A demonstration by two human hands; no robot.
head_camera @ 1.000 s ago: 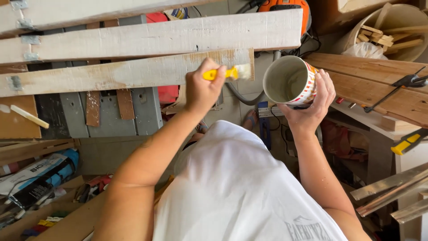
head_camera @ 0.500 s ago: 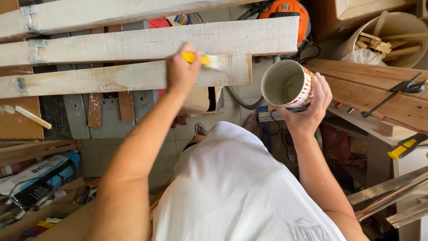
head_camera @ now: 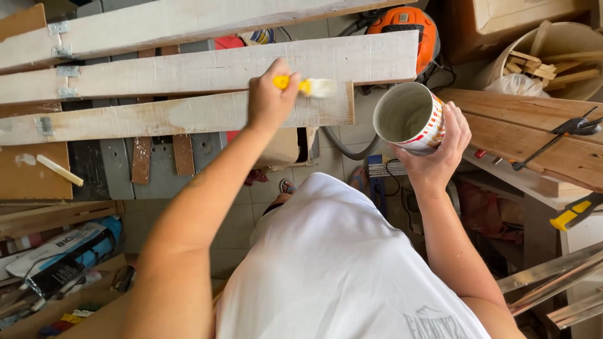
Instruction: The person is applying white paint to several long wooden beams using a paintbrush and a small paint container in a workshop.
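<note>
Seen from above, looking down past a white shirt (head_camera: 339, 263). Far left: a brown board (head_camera: 28, 172) with a pale stick (head_camera: 59, 170) lying on it, and below it a blue and white sack (head_camera: 69, 251) among clutter on the floor. Across the top, three long whitewashed planks (head_camera: 188, 72) laid side by side, metal hinges (head_camera: 59, 37) at their left ends, right ends reaching past the middle. Left hand (head_camera: 270, 100) raised over the nearest plank (head_camera: 157, 118), near its right end, fingers clamped round a yellow-handled paintbrush (head_camera: 308, 86), bristles pointing right and lying at the seam between the nearest plank and the middle one. Just right of the plank ends, in mid-air, right hand (head_camera: 436, 154) wrapped round a paint can (head_camera: 411, 118), white with red markings, tilted so the open mouth faces up and left; pale paint coating the inside. Hands apart, each shut on its own thing. Behind the can, an orange power tool (head_camera: 405, 28). Far right: bare brown boards (head_camera: 534, 135) with a black bar clamp (head_camera: 559, 135) resting on them, a round tub of wood offcuts (head_camera: 553, 63) at the top right corner, a yellow-handled tool (head_camera: 575, 213) lower down, metal strips (head_camera: 553, 282) at the bottom right.
</note>
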